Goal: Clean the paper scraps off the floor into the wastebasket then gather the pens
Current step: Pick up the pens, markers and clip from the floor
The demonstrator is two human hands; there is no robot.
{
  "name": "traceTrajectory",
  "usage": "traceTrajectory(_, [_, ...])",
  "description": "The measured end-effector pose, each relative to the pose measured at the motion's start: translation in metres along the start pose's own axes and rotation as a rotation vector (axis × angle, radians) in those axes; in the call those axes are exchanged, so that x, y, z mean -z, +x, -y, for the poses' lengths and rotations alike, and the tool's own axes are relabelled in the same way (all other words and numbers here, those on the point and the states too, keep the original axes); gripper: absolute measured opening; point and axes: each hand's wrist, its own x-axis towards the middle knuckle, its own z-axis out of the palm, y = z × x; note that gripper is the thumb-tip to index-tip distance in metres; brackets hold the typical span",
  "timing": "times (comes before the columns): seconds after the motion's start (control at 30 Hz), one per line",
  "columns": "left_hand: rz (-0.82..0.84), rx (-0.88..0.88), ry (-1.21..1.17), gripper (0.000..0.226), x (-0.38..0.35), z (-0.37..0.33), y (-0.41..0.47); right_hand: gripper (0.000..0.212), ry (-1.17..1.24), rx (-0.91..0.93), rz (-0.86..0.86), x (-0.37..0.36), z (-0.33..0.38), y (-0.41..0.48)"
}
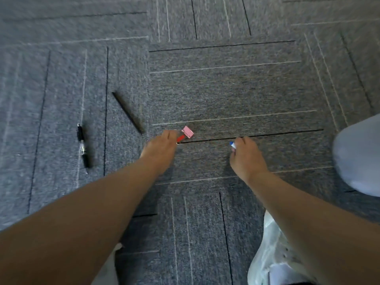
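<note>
My left hand (161,150) reaches down to the carpet, fingers closed on a red pen (181,138) whose end shows past the fingertips. A small pink eraser-like block (187,132) lies right beside that pen's tip. My right hand (245,156) is closed around a blue-and-white pen (233,145), only its tip visible. A black pencil (127,112) lies diagonally on the floor left of my left hand. Farther left lies a black click pen (82,148). The wastebasket with a clear plastic liner (271,262) sits at the bottom right under my right forearm.
Grey carpet tiles (226,89) with thin light and dark lines cover the floor. My knee in light trousers (358,159) sits at the right edge. No paper scraps show on the floor in view.
</note>
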Motion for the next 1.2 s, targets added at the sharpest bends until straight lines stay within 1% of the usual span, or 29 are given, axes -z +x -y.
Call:
traceTrajectory(0.1, [-0.030,0.119,-0.073,0.051,0.004,0.055,-0.014,0.025,0.000,0.124,0.028,-0.006,0.056,0.009])
traceTrajectory(0.17, [-0.046,0.208,-0.089,0.054,0.004,0.087,-0.019,0.035,-0.056,0.223,0.072,-0.010,0.087,0.017])
traceTrajectory(0.23, [-0.066,0.298,-0.162,0.050,0.000,0.111,-0.023,0.052,-0.157,0.294,0.120,-0.014,0.110,0.026])
traceTrajectory(0.3, [-0.085,0.432,-0.238,0.041,-0.006,0.131,-0.026,0.062,-0.262,0.312,0.153,-0.017,0.123,0.035])
traceTrajectory(0.37, [-0.088,0.525,-0.246,0.033,-0.014,0.149,-0.032,0.058,-0.322,0.290,0.184,-0.022,0.128,0.042])
traceTrajectory(0.43, [-0.055,0.579,-0.235,0.035,-0.023,0.165,-0.042,0.047,-0.355,0.275,0.185,-0.027,0.127,0.046])
traceTrajectory(0.5, [-0.058,0.660,-0.324,0.040,-0.029,0.177,-0.053,0.037,-0.359,0.267,0.181,-0.030,0.123,0.045])
traceTrajectory(0.63, [-0.098,0.691,-0.406,0.053,-0.037,0.190,-0.060,0.029,-0.368,0.234,0.151,-0.035,0.117,0.041])
traceTrajectory(0.77, [-0.067,0.691,-0.472,0.061,-0.034,0.196,-0.048,0.026,-0.324,0.313,0.219,-0.040,0.145,0.044])
traceTrajectory(0.8, [-0.063,0.696,-0.488,0.060,-0.033,0.197,-0.045,0.025,-0.301,0.347,0.211,-0.042,0.156,0.046])
traceTrajectory(0.87, [-0.068,0.711,-0.538,0.050,-0.032,0.199,-0.040,0.023,-0.248,0.397,0.180,-0.046,0.181,0.049])
traceTrajectory(0.97, [-0.059,0.761,-0.591,0.038,-0.032,0.201,-0.039,0.024,-0.200,0.400,0.157,-0.051,0.213,0.052])
traceTrajectory(1.1, [-0.032,0.806,-0.567,0.036,-0.040,0.205,-0.046,0.030,-0.226,0.280,0.154,-0.053,0.230,0.059])
traceTrajectory(1.13, [-0.033,0.808,-0.569,0.035,-0.043,0.207,-0.048,0.030,-0.205,0.257,0.137,-0.053,0.234,0.062])
traceTrajectory(1.2, [-0.039,0.797,-0.577,0.034,-0.045,0.210,-0.051,0.024,-0.117,0.241,0.089,-0.053,0.244,0.068])
